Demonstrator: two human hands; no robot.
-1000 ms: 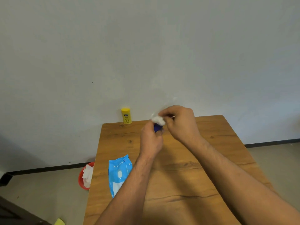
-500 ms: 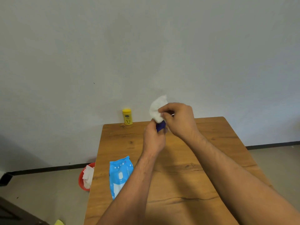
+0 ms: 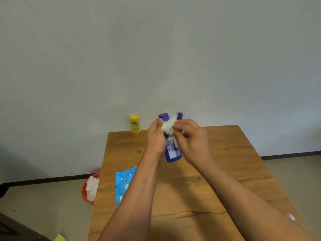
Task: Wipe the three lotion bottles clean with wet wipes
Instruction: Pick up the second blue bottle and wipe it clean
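Step in hand: you were mid-wipe on the blue bottle (image 3: 172, 152), raised above the surface (image 3: 225, 171) between both hands, its base toward you and its cap (image 3: 164, 116) toward the wall.
Left hand (image 3: 155, 136): your fingers were wrapped round the bottle's upper body, steadying it.
Right hand (image 3: 190, 138): closed on the white wet wipe (image 3: 168, 125), which was bunched against the bottle just below the cap.
Second blue cap (image 3: 180, 115): it showed just behind your hands; I could not tell whether that bottle stood on the surface.
Yellow bottle (image 3: 135, 124): upright at the far edge of the surface by the wall, well apart from your hands.
Next move, as I judged it: you needed to turn the bottle in your left hand so the wipe reached the lower body and label, keeping a firm hold since a damp bottle may slip.
Surface: wood-grain top, bare but for the blue wipes pack (image 3: 124, 181) at its left edge.
Room: plain pale wall, dark skirting, and a red bin (image 3: 84, 193) holding white wipes on the floor left of the surface.
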